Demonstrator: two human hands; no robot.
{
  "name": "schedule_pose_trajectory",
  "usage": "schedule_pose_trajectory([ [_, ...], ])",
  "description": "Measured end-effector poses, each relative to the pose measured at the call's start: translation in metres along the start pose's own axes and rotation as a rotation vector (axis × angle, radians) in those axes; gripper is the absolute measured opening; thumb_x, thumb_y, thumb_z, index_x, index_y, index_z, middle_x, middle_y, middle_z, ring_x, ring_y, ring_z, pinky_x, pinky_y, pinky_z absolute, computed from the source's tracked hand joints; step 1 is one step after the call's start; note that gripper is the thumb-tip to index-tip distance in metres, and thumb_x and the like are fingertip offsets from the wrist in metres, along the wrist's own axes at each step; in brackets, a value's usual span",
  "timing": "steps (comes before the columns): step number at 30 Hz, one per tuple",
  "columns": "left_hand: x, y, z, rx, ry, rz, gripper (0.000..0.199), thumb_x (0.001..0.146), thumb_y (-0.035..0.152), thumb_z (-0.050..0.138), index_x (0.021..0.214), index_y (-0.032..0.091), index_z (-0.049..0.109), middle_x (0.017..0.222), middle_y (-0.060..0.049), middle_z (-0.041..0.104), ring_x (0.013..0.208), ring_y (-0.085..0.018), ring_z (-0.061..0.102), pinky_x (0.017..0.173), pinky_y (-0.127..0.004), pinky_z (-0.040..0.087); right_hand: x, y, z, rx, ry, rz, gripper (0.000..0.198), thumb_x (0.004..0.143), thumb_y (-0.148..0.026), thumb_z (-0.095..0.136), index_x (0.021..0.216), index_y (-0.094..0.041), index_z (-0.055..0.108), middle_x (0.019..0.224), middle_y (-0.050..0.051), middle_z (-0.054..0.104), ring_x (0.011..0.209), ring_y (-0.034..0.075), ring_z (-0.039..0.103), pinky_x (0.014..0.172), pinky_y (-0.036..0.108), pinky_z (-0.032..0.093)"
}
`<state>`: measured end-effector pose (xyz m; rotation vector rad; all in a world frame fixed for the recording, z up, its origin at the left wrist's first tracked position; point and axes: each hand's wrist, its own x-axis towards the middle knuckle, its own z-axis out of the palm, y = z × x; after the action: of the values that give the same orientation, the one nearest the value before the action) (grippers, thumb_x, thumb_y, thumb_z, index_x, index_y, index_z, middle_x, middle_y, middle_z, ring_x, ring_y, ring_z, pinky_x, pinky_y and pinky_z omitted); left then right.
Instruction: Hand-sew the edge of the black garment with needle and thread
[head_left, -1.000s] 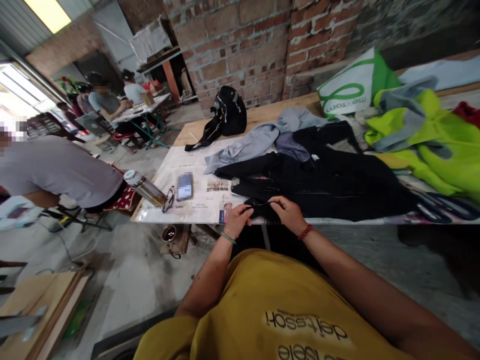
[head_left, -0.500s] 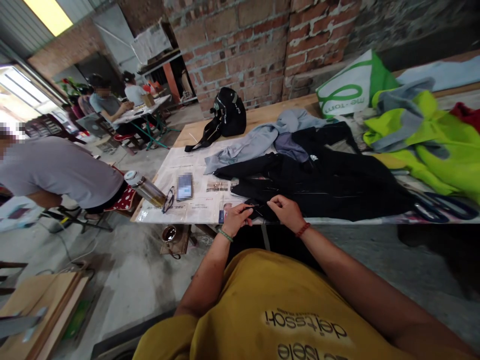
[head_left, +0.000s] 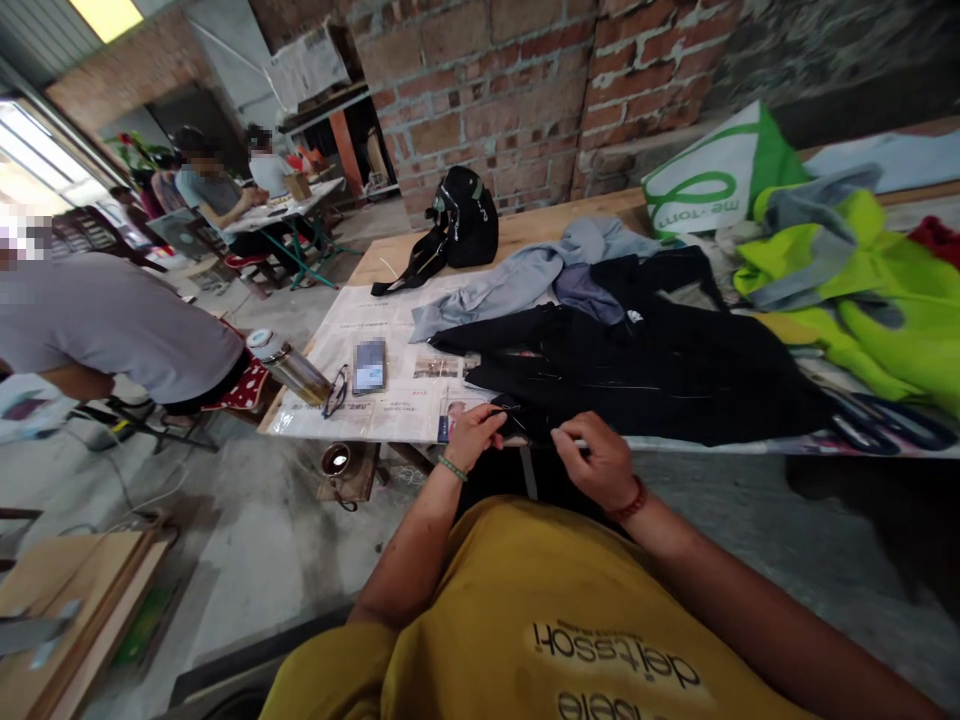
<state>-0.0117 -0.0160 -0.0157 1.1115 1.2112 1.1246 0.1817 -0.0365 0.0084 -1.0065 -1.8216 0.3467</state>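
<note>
A black garment (head_left: 660, 370) lies spread on the table, its near hem hanging over the front edge. My left hand (head_left: 474, 432) pinches that hem at the edge, thumb and fingers closed on the cloth. My right hand (head_left: 596, 462) is a little to the right and nearer my body, just off the garment. Its fingers are closed on a small pale thin object (head_left: 577, 443) that is too small to identify. Both forearms reach forward over my yellow shirt.
Newspaper (head_left: 375, 330) covers the table's left part, bearing a phone (head_left: 369, 365), glasses (head_left: 335, 392) and a bottle (head_left: 289, 368). Behind lie a grey garment (head_left: 525, 275), a black bag (head_left: 461, 225), a neon yellow jacket (head_left: 862, 290) and scissors (head_left: 885, 425). A person in grey (head_left: 112, 330) sits left.
My right hand has drawn back from the hem toward my body and now shows a small pale object in its fingers. My left hand stays pinched on the black garment's edge.
</note>
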Motion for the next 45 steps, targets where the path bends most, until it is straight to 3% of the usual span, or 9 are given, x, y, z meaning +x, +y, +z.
schedule_pose_trajectory([
  [4, -0.002, -0.002, -0.001, 0.031, -0.001, 0.005, 0.031, 0.073, 0.04, 0.062, 0.088, 0.013, 0.061, 0.043, 0.006, 0.051, 0.034, -0.004, 0.04, 0.034, -0.016, 0.017, -0.009, -0.012, 0.02, 0.103, -0.409, 0.248, 0.025, 0.084, -0.035, 0.047, 0.066, -0.019, 0.055, 0.055, -0.001, 0.055, 0.049, 0.011, 0.048, 0.049, 0.023, 0.036],
  [7, -0.004, -0.001, 0.0, 0.079, -0.038, 0.023, 0.031, 0.073, 0.038, 0.061, 0.091, 0.013, 0.062, 0.043, 0.006, 0.05, 0.035, -0.004, 0.041, 0.036, -0.016, 0.023, -0.008, -0.009, 0.033, 0.133, -0.436, 0.432, 0.023, 0.08, -0.041, 0.05, 0.079, -0.019, 0.056, 0.056, -0.002, 0.056, 0.049, 0.012, 0.05, 0.047, 0.023, 0.036],
  [9, -0.006, 0.0, 0.001, 0.121, -0.072, 0.08, 0.029, 0.073, 0.036, 0.062, 0.089, 0.012, 0.064, 0.052, 0.004, 0.054, 0.038, -0.004, 0.045, 0.04, -0.017, 0.03, -0.004, -0.005, 0.037, 0.14, -0.4, 0.463, 0.025, 0.079, -0.043, 0.05, 0.076, -0.019, 0.055, 0.055, -0.002, 0.055, 0.049, 0.012, 0.05, 0.046, 0.023, 0.035],
  [13, -0.009, 0.001, 0.003, 0.233, -0.108, 0.18, 0.026, 0.073, 0.036, 0.062, 0.084, 0.013, 0.066, 0.074, 0.0, 0.061, 0.045, -0.004, 0.05, 0.047, -0.019, 0.039, 0.001, 0.001, 0.035, 0.121, -0.336, 0.398, 0.027, 0.082, -0.038, 0.045, 0.065, -0.019, 0.055, 0.053, -0.001, 0.054, 0.048, 0.012, 0.048, 0.047, 0.023, 0.034],
  [21, -0.011, 0.0, 0.008, 0.258, 0.009, 0.131, 0.026, 0.074, 0.035, 0.061, 0.087, 0.012, 0.065, 0.047, 0.006, 0.05, 0.042, -0.006, 0.046, 0.048, -0.02, 0.037, 0.002, 0.005, 0.029, 0.037, -0.244, 0.281, 0.016, 0.081, -0.025, 0.046, 0.071, -0.019, 0.057, 0.065, 0.001, 0.061, 0.059, 0.014, 0.055, 0.056, 0.024, 0.039],
  [28, -0.013, 0.005, 0.01, 0.285, -0.01, 0.141, 0.022, 0.074, 0.034, 0.06, 0.078, 0.013, 0.064, 0.055, 0.005, 0.052, 0.043, -0.005, 0.046, 0.048, -0.02, 0.036, 0.015, 0.0, 0.038, -0.062, -0.142, 0.089, 0.014, 0.082, -0.022, 0.046, 0.076, -0.019, 0.058, 0.076, 0.006, 0.062, 0.068, 0.016, 0.057, 0.064, 0.027, 0.042],
  [31, -0.014, 0.007, 0.009, 0.284, -0.032, 0.145, 0.022, 0.075, 0.036, 0.059, 0.075, 0.014, 0.062, 0.06, 0.004, 0.053, 0.045, -0.005, 0.046, 0.047, -0.02, 0.035, 0.018, 0.001, 0.043, -0.026, -0.102, 0.085, 0.014, 0.082, -0.024, 0.049, 0.074, -0.02, 0.059, 0.072, 0.005, 0.061, 0.066, 0.015, 0.056, 0.062, 0.026, 0.042],
  [36, -0.014, 0.007, 0.007, 0.294, -0.031, 0.15, 0.021, 0.077, 0.035, 0.056, 0.073, 0.014, 0.06, 0.048, 0.005, 0.048, 0.047, -0.007, 0.045, 0.053, -0.021, 0.036, 0.022, 0.003, 0.047, 0.069, -0.048, 0.114, 0.016, 0.082, -0.028, 0.052, 0.072, -0.021, 0.063, 0.071, 0.004, 0.06, 0.065, 0.015, 0.056, 0.062, 0.027, 0.044],
  [45, -0.014, 0.006, 0.004, 0.299, -0.054, 0.168, 0.025, 0.076, 0.039, 0.056, 0.066, 0.016, 0.055, 0.047, 0.006, 0.049, 0.049, -0.008, 0.044, 0.054, -0.021, 0.036, 0.018, 0.013, 0.054, 0.104, -0.112, 0.016, 0.019, 0.086, -0.029, 0.047, 0.08, -0.022, 0.064, 0.078, 0.006, 0.063, 0.074, 0.017, 0.059, 0.069, 0.03, 0.047],
])
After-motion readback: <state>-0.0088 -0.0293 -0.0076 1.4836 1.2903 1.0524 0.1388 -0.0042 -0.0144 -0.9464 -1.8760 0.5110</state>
